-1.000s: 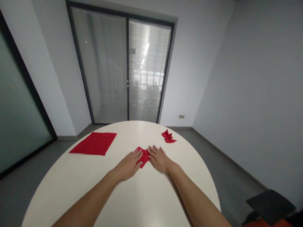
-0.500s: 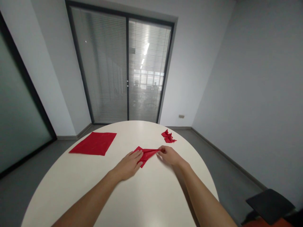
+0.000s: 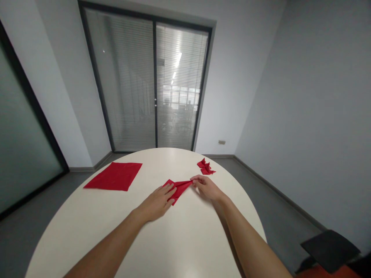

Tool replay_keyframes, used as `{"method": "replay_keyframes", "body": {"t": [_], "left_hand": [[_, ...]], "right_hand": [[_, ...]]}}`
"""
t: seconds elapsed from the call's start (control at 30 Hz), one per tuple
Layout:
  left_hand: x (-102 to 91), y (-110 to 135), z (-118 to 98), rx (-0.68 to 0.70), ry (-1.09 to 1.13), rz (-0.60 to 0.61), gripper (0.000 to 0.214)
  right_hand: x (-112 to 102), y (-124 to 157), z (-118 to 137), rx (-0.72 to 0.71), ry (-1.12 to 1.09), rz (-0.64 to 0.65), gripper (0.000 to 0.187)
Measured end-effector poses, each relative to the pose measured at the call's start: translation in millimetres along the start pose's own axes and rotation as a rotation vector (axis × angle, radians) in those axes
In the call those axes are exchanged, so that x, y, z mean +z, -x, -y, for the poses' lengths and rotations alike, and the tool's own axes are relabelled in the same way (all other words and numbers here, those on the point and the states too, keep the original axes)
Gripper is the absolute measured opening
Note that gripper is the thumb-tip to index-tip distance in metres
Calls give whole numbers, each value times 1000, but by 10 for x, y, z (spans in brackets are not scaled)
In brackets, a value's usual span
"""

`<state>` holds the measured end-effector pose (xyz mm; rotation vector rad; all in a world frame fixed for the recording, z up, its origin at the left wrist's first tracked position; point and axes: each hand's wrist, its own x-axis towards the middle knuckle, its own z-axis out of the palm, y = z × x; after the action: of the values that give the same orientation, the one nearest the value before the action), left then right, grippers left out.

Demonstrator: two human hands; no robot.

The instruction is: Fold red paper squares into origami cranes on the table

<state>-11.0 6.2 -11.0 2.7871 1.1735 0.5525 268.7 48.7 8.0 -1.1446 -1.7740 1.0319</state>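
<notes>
A partly folded piece of red paper (image 3: 181, 188) lies on the pale round table (image 3: 174, 239) in front of me. My left hand (image 3: 158, 200) rests flat on its left part, fingers stretched out and pressing it to the tabletop. With thumb and fingertips, my right hand (image 3: 205, 186) pinches the pointed right end of the paper. Part of the folds is hidden beneath the left fingers.
Flat red paper (image 3: 114, 176) lies at the table's far left. Small folded red paper pieces (image 3: 206, 166) sit near the far right edge, just beyond my right hand. A black chair (image 3: 330, 249) stands at the lower right.
My right hand has shifted slightly left and away from me along with the paper's pointed end. The left hand stays in place on the paper.
</notes>
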Motion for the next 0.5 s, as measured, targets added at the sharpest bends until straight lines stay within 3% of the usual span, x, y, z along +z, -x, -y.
{"method": "replay_keyframes", "body": {"t": [0.5], "left_hand": [[4,12,25,11,-3,-4,46]], "right_hand": [[-44,-48,-107,6,4,-13,45]]}}
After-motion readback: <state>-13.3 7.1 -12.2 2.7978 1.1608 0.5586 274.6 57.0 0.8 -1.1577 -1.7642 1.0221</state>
